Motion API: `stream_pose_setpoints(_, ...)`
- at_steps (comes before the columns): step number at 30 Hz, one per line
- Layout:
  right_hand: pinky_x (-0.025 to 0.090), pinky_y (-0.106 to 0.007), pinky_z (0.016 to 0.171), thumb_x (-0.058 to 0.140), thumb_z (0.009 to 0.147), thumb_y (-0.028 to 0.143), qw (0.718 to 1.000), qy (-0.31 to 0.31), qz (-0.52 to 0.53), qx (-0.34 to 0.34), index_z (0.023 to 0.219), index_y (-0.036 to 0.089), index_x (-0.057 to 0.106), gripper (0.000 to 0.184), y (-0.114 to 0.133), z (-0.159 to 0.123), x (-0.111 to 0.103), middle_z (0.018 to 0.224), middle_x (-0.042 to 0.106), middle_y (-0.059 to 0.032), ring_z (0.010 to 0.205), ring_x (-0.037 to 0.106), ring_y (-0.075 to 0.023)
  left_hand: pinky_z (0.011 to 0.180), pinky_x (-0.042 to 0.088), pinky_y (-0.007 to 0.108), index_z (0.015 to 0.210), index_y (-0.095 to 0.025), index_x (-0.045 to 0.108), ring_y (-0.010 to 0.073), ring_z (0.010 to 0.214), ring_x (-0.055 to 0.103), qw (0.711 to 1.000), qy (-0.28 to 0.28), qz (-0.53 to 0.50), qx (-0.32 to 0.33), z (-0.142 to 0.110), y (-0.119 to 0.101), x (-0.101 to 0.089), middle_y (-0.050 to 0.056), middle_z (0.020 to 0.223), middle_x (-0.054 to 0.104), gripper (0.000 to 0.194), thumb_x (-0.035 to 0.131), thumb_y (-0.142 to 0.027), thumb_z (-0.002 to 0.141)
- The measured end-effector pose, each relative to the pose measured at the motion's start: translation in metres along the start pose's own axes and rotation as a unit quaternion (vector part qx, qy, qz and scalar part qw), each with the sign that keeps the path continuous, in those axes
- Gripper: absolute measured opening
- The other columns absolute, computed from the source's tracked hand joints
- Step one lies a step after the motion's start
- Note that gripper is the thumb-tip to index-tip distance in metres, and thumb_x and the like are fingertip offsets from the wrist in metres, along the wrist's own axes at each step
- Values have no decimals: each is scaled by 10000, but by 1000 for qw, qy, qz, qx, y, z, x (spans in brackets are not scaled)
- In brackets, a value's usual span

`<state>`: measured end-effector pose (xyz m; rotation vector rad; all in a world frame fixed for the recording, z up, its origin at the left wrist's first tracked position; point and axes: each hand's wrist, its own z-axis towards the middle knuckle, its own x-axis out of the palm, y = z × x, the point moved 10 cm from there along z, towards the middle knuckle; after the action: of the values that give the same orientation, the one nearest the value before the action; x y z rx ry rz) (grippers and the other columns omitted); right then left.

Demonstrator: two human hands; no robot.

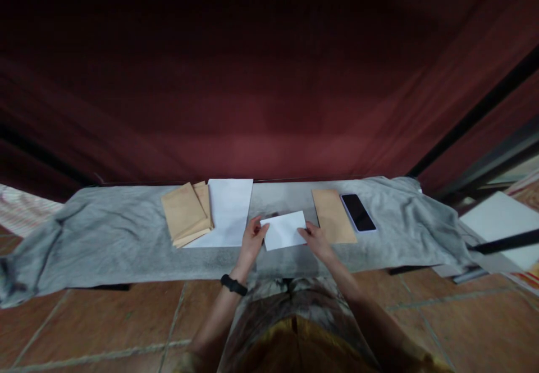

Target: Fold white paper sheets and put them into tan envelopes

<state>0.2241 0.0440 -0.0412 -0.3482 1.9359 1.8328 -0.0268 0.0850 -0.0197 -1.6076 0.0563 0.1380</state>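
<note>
Between my two hands is a white sheet of paper (284, 231), small and oblong, perhaps folded, tilted slightly up to the right. My left hand (253, 235) pinches its left edge, thumb on top. The right edge is gripped by my right hand (314, 237), thumb also on top; the fingers beneath are partly hidden. Just left of my left hand lies larger white paper (231, 213), partly under a stack of brown envelopes (185, 213). A single brown envelope (334, 215) lies flat beside my right hand.
A phone (358, 213) with a dark screen rests right of the single envelope. Grey cloth (122, 232) covers the narrow bench. A dark red panel (269, 109) rises directly behind it. White boards (501, 221) stand at the far right, above the tiled floor (138, 322).
</note>
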Motion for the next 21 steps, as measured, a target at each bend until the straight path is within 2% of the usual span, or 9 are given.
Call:
stream_pose_setpoints(3,501,-251,575,538,961,416,999,-29,-42,14,933,209,659,241,-5,5,0,727,671,-5,647,643,-174,689,538,288,1311,-206,601,156,738,659,1000,17,-8,-21,-12,25,9,10,920,694,599,772,-319,748)
stream_pose_setpoints(5,521,-282,666,544,973,389,996,-47,-72,16,1057,203,662,236,-6,5,0,834,724,-54,749,688,-209,731,561,298,1356,-219,574,150,762,667,1000,4,29,-5,-17,28,10,33,1023,698,609,717,-213,764)
stream_pose_setpoints(9,514,-355,860,483,1018,377,979,-89,-184,-24,1354,182,565,397,4,4,1,1168,739,-164,977,715,-276,880,586,374,1372,-221,575,176,862,677,985,-24,158,70,-18,12,13,101,1252,647,567,581,-110,816)
stream_pose_setpoints(12,482,-399,949,403,1049,378,957,-109,-263,-59,1427,169,514,446,12,0,5,1226,720,-172,1062,692,-296,974,574,405,1345,-230,606,220,1045,678,964,-25,240,114,-18,-2,19,112,1362,591,511,524,-97,858)
stream_pose_setpoints(14,449,-429,992,377,1058,377,943,-115,-304,-73,1434,162,516,455,15,-3,7,1199,718,-176,1090,667,-307,1024,555,425,1348,-228,609,247,1165,647,943,-25,300,142,-21,-10,24,118,1427,558,495,502,-94,883)
stream_pose_setpoints(17,404,-473,1026,383,1058,363,923,-121,-355,-90,1418,143,540,451,17,-8,10,1187,694,-193,1113,625,-331,1096,491,499,1373,-200,597,299,1308,565,893,-20,416,171,-27,-16,38,148,1502,518,482,454,-97,925)
stream_pose_setpoints(21,387,-499,1044,410,1052,325,914,-122,-374,-99,1390,134,560,415,20,-13,11,1326,632,-203,1176,573,-338,1205,351,538,1455,-135,522,332,1507,350,837,38,510,197,-34,-11,75,181,1614,404,471,417,-215,1003)
